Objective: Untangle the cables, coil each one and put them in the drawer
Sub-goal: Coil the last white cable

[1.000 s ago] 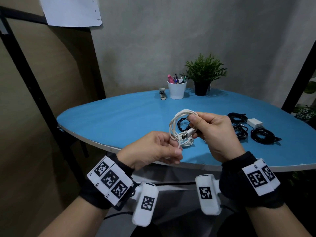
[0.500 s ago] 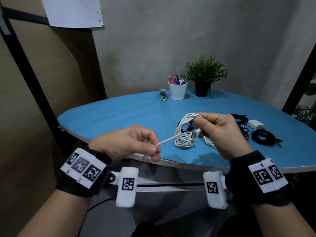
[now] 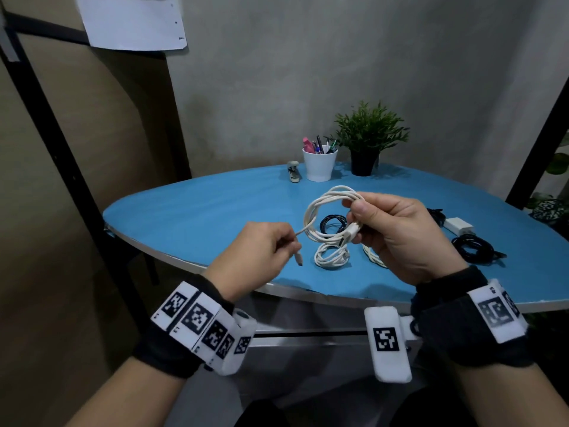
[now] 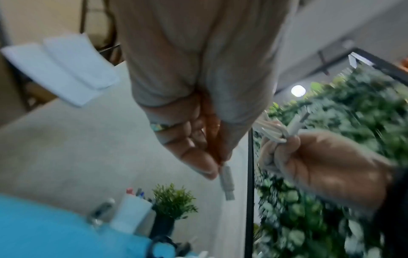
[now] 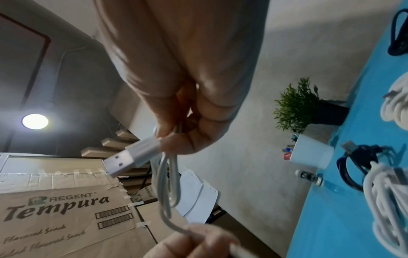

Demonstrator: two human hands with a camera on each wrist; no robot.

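Observation:
Above the blue table [image 3: 191,211], my right hand [image 3: 397,232] grips a coiled white cable [image 3: 320,204], its USB plug [image 3: 348,237] sticking out below my thumb. In the right wrist view that USB plug [image 5: 130,157] points left out of my fingers. My left hand [image 3: 261,257] pinches the loose end of the same cable, and its small connector [image 3: 298,258] hangs below my fingertips. The left wrist view shows the small connector [image 4: 227,181] pinched between finger and thumb. A second white coil [image 3: 331,257] and a black coil [image 3: 334,223] lie on the table under my hands.
More black cables [image 3: 474,249] and a white charger [image 3: 458,224] lie at the right. At the back stand a white pen cup [image 3: 318,166], a potted plant [image 3: 368,143] and a stapler [image 3: 294,171]. A metal drawer front [image 3: 308,343] sits below the table edge.
My left hand first pulled the loose cable end out to the left, then came back toward the coil. My right hand lifted the coil slightly higher.

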